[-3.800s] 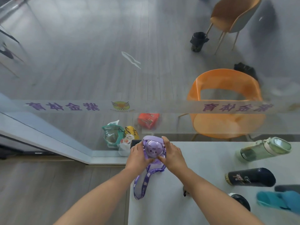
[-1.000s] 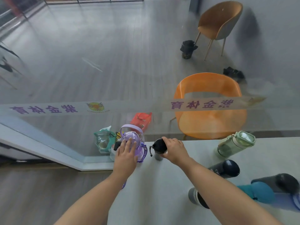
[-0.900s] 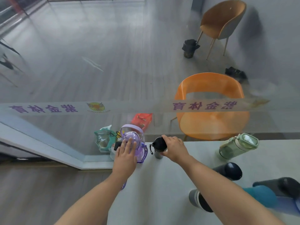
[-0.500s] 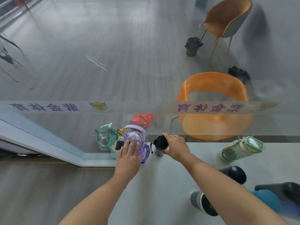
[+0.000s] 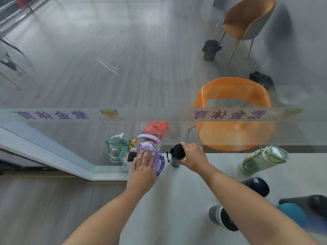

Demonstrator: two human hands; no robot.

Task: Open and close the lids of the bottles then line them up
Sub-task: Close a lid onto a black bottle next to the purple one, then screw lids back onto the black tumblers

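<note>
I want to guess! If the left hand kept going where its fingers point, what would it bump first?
The purple bottle; the fingers of the left hand touch its lid. Glass wall likely next.

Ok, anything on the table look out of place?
Yes: the green bottle and the dark bottle lie on their sides at the right, while the purple bottle and black-capped bottle stand upright.

The purple bottle point(image 5: 148, 149) stands upright on the table point(image 5: 177, 200). The left hand point(image 5: 143, 167) rests on it, fingers straight. Just right of the purple bottle stands the black-capped bottle point(image 5: 175, 153), gripped at its cap by the right hand point(image 5: 192, 156). Well right of the purple bottle, the green bottle point(image 5: 265, 159) lies on its side.
</note>
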